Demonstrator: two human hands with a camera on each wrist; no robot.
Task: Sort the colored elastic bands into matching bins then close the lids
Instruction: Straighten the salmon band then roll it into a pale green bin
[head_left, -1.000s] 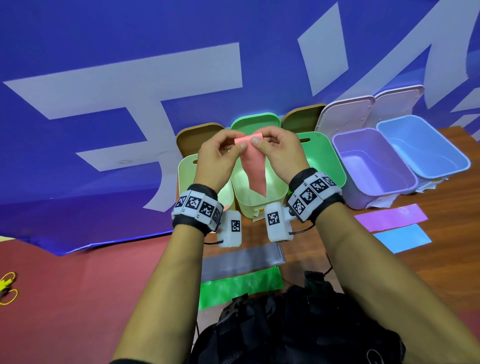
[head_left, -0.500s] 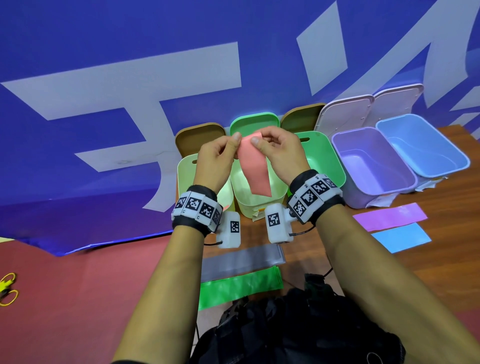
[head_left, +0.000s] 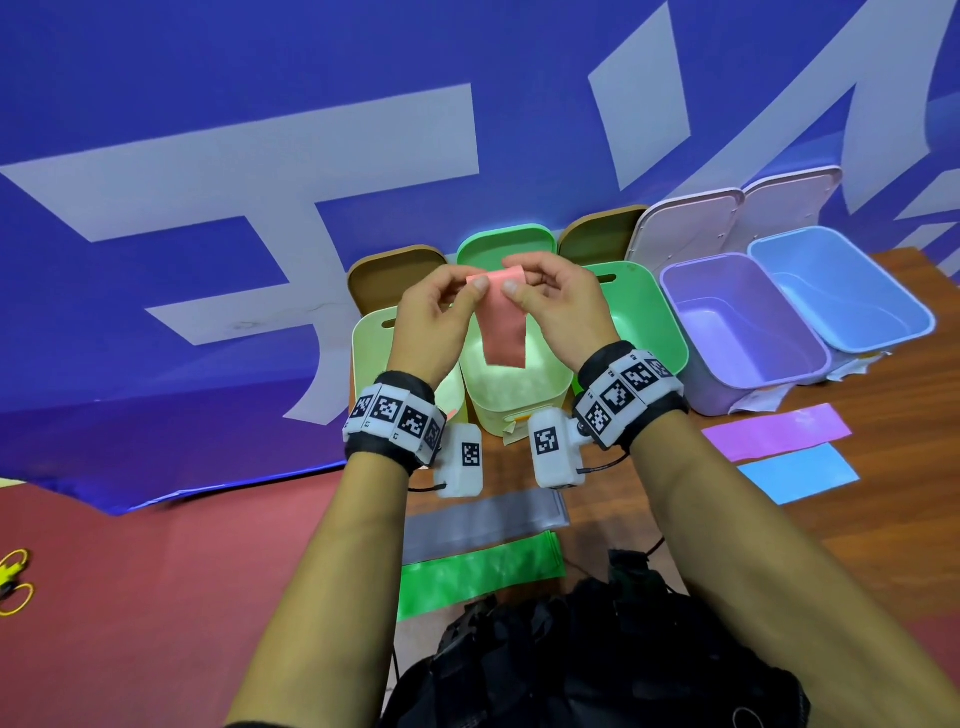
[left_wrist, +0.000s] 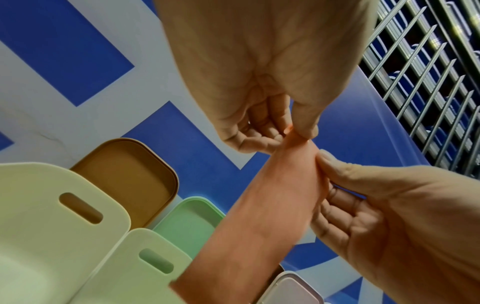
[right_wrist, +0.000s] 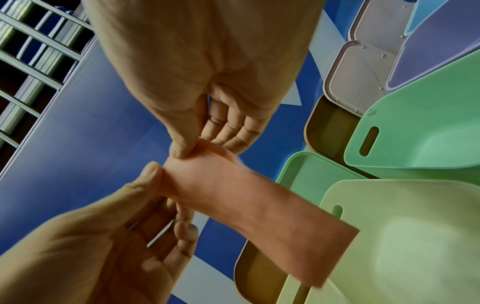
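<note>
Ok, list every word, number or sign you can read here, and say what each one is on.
No full word or number can be read.
Blue banner: huge white strokes, cropped, not readable as a word.
Left wristband and right wristband: black-and-white code squares; the tiny print beside them is too small to read.
Wrist cameras: one code square each, no words.

the pale bin (head_left: 374, 338) is partly hidden behind the left hand (head_left: 431, 322). the yellow thing (head_left: 13, 577) is cut off by the edge.
</note>
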